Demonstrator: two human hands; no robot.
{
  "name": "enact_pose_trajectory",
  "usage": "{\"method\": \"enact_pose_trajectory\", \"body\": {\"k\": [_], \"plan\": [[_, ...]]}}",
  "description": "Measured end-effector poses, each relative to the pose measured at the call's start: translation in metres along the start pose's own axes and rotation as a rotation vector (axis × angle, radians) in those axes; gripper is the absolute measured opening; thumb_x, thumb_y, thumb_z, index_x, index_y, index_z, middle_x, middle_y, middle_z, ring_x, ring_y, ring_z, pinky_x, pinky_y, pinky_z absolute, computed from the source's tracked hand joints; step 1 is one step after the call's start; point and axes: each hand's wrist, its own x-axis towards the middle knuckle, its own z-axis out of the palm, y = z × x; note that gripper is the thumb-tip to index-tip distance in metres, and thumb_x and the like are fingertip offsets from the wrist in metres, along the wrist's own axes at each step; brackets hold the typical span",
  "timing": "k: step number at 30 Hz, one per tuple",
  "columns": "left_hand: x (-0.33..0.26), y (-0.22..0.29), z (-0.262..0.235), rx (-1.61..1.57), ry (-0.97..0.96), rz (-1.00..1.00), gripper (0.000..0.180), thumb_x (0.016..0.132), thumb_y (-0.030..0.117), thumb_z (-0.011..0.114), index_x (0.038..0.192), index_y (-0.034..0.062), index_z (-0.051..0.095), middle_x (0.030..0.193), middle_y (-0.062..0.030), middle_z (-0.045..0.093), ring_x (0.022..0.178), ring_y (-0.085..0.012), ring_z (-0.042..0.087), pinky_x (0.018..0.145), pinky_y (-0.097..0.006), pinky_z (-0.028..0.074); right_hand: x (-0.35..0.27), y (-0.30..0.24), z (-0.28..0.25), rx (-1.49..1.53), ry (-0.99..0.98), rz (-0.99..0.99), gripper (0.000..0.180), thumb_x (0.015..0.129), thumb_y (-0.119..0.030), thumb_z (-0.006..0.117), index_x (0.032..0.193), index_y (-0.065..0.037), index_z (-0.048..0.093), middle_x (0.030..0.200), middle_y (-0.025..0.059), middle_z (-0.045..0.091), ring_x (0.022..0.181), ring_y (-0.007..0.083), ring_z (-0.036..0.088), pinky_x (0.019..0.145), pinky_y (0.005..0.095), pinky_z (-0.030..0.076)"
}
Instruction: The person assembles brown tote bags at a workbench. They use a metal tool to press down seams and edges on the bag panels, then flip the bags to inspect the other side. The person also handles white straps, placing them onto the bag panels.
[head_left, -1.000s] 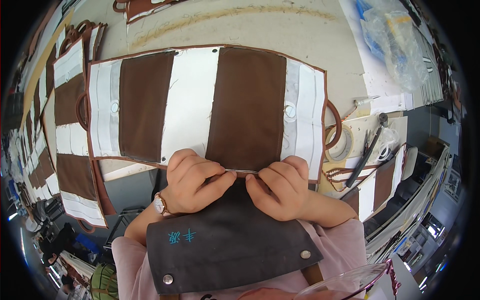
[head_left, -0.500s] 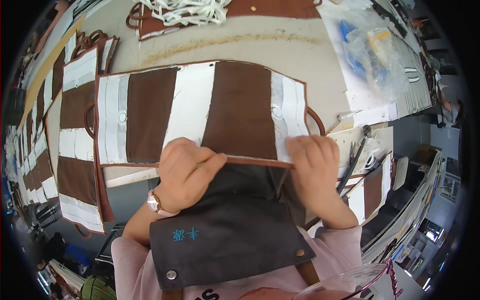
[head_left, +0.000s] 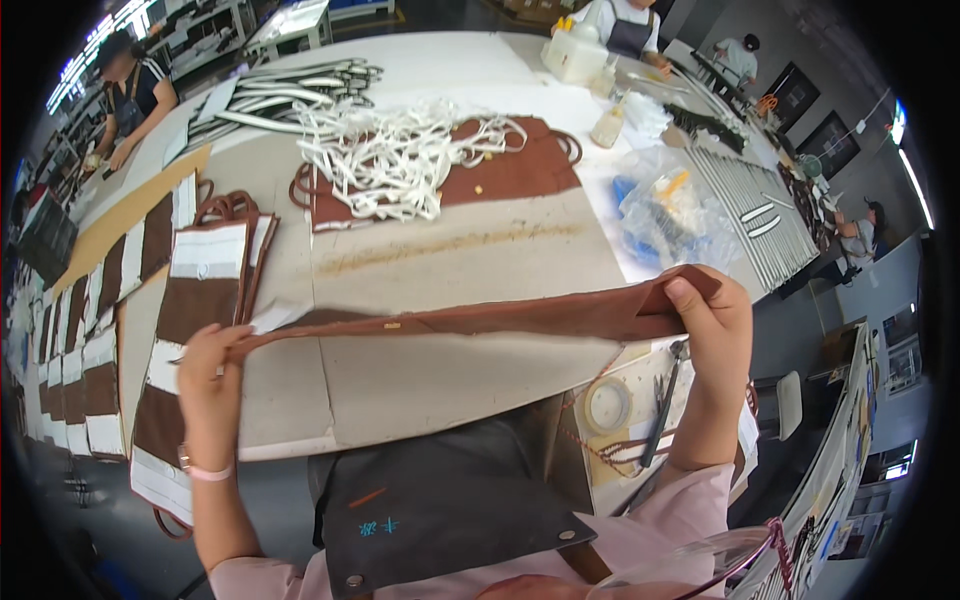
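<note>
A reddish-brown bag panel (head_left: 520, 312) stretches between my hands above the table, tilted so that mostly its brown outer side shows. My left hand (head_left: 210, 375) is closed on its left end. The right end is pinched and folded in my right hand (head_left: 715, 325), thumb on top. A small gold-coloured mark shows on the panel's face. Its striped lining is turned out of sight. Left of the panel, beside my left hand, lie striped brown and white bag panels (head_left: 195, 310) with brown handles.
A tangle of white strips (head_left: 385, 165) lies on a brown panel (head_left: 550, 170) farther back. Clear plastic bags (head_left: 665, 210) and white rods (head_left: 755, 215) are at the right. A tape roll (head_left: 606, 405) rests on a side surface near my right arm. Co-workers (head_left: 135, 100) stand beyond the table.
The panel lay flat with its striped lining up; now it is lifted and tilted, brown side showing. My hands have spread far apart to its ends. The view has risen, showing more of the room.
</note>
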Motion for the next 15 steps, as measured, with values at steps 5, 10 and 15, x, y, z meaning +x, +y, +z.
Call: {"method": "enact_pose_trajectory", "body": {"k": [5,10,15], "plan": [[0.064,0.046,-0.072,-0.039,-0.320,-0.006,0.023,0.084,0.003,0.067,0.106,0.0029,0.072,0.096,-0.0158,0.071,0.091,-0.0343,0.066,0.081,-0.039,0.051,0.016,0.017,-0.005,0.001,0.021,0.090,0.026,0.100,-0.017,0.062,0.108,0.006,0.070,0.089,0.0055,0.072,0.082,0.0101,0.064,0.075,0.0251,0.052],[0.100,0.011,-0.007,-0.045,-0.799,0.148,0.025,0.084,0.015,0.071,0.106,0.0032,0.072,0.097,-0.0183,0.071,0.091,-0.0376,0.066,0.080,-0.042,0.051,0.051,0.090,0.010,-0.686,0.080,0.011,0.031,0.098,-0.028,0.060,0.096,0.002,0.070,0.089,0.0204,0.072,0.084,0.0359,0.069,0.076,0.0416,0.052],[0.070,-0.037,0.112,0.156,-0.996,0.016,0.039,0.083,0.017,0.074,0.118,0.0015,0.065,0.104,-0.0188,0.070,0.098,-0.0376,0.065,0.087,-0.044,0.050,0.070,0.212,0.067,-1.100,-0.113,0.218,0.028,0.096,-0.022,0.060,0.108,0.002,0.064,0.090,0.0216,0.070,0.089,0.0378,0.065,0.079,0.0487,0.049]]}}
